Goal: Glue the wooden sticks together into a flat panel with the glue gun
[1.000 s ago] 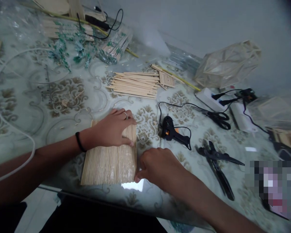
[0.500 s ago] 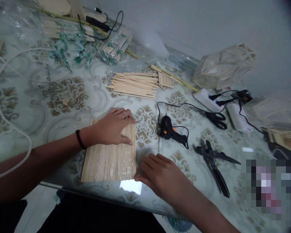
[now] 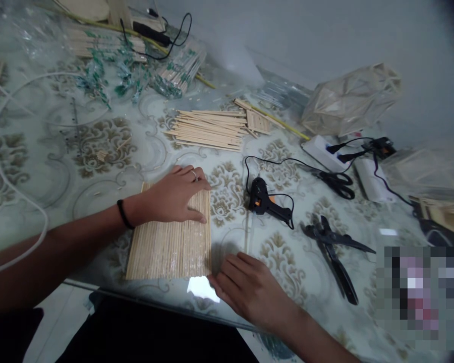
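Note:
A flat panel of thin wooden sticks laid side by side (image 3: 169,246) lies near the table's front edge. My left hand (image 3: 174,197) rests flat on its upper part, fingers stretched out and pressing down, with a ring on one finger and a black band at the wrist. My right hand (image 3: 245,286) lies flat on the table just right of the panel's lower corner, fingers extended and together, their tips at the panel's edge. A single loose stick (image 3: 246,233) lies on the table above my right hand.
A black glue gun (image 3: 265,200) with its cord lies right of the panel. Black pliers (image 3: 335,252), scissors (image 3: 335,182), a white power strip (image 3: 323,151), a loose stick pile (image 3: 208,129), packaged sticks (image 3: 176,73), a stick lantern frame (image 3: 350,101) and a white cable (image 3: 22,201) surround it.
My right hand has opened from a curled pinch at the panel's right edge to flat fingers and slid down toward the front edge. The left hand stays pressed on the panel.

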`<move>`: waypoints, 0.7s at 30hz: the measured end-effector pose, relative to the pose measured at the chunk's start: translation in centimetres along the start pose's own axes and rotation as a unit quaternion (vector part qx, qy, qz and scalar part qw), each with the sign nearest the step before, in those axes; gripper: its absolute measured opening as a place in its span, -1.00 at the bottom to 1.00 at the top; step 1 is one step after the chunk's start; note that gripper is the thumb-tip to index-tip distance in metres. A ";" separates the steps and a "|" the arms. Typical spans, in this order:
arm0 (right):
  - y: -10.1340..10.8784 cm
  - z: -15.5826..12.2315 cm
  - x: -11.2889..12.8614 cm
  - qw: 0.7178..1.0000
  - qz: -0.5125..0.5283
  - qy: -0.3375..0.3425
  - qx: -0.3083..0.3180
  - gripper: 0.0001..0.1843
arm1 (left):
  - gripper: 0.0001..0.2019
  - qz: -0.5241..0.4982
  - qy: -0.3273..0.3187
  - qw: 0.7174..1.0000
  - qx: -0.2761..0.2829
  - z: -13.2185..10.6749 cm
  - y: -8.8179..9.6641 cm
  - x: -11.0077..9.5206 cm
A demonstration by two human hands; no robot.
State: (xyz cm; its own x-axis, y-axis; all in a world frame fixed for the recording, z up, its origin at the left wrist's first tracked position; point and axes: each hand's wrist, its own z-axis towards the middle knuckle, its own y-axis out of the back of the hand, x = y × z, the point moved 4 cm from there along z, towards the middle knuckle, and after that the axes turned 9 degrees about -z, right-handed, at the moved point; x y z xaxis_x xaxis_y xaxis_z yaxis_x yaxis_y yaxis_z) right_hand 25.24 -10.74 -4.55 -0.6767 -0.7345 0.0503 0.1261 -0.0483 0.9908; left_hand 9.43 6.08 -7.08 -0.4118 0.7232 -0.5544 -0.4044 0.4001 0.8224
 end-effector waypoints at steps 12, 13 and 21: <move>-0.4 0.4 -0.7 0.996 0.031 -0.048 0.072 -0.65 | -0.34 -0.014 0.004 1.000 0.003 0.3 0.3 -0.2; -0.3 0.2 -1.0 0.994 0.044 -0.059 0.080 -0.66 | -0.34 -0.012 0.005 1.000 0.004 0.3 0.4 -0.2; 0.9 1.1 -4.0 0.921 0.213 -0.181 0.271 -0.66 | -0.32 0.002 -0.007 1.000 0.015 0.4 0.5 -0.3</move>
State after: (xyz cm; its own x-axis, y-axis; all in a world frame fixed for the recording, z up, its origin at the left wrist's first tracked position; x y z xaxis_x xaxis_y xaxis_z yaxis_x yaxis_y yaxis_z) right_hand 27.31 -7.09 -3.69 -0.8599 -0.3301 0.3894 0.1214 0.6086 0.7841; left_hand 9.66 6.25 -6.43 -0.4018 0.7325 -0.5496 -0.3778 0.4141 0.8281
